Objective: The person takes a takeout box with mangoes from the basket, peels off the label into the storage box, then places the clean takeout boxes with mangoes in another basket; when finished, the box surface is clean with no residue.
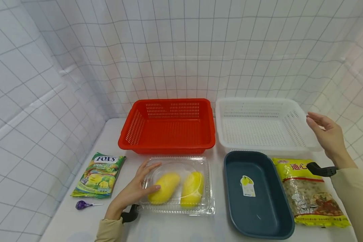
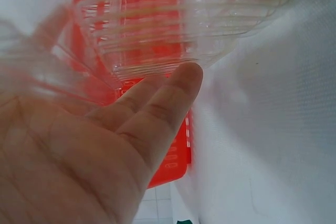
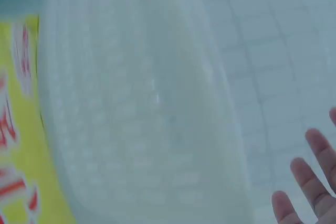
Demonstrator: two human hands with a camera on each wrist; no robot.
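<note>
Beige-cuffed left hand (image 1: pixel 136 188), spread wide, touching | clear clamshell (image 1: pixel 177 168), my feed's 6 o'clock, two mangoes (image 1: pixel 192 190) inside; I judge it light, flexy: hold opposite rims | red basket (image 1: pixel 172 132), its 12 o'clock | blue tray (image 1: pixel 266 208), 3 o'clock, sticker (image 1: pixel 248 186) inside | white basket (image 1: pixel 254 131), 2 o'clock | right hand (image 1: pixel 331 136) beside, relaxed, holding nothing

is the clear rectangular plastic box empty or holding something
Holding something: two yellow mango-shaped things show inside the clear plastic box.
</note>
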